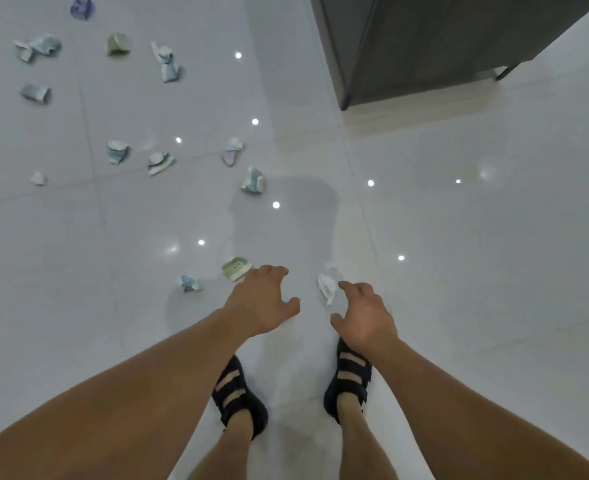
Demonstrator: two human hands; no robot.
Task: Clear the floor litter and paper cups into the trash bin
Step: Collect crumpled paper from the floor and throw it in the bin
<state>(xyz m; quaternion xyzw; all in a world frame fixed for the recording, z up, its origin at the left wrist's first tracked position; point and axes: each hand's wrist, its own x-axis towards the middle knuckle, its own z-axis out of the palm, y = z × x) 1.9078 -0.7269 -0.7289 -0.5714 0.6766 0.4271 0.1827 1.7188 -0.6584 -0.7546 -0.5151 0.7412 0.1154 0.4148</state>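
Both forearms reach in from the bottom edge, cut off at the elbows, over two dark strapped sandals (239, 396) planted on the glossy white tiled floor (494, 271). Open room to the right and straight ahead is wide and bare, ending at a dark cabinet (424, 46) in the upper right, its top lost past the frame.

The left hand (262, 303) hangs palm down, fingers curled under. A pale blue speck shows by its thumb, but I cannot tell whether it is pinched or lying on the tile. The right hand (366, 317) is spread and loosely bent, gripping nothing.

A white crumpled paper (327, 287) lies just beside the right fingertips, between the two hands. A squashed green cup (236, 268) sits right at the left knuckles, with a small blue scrap (189, 283) near it. More crushed cups and scraps (252, 180) are strewn across the upper left, well apart from the hands and blurry.
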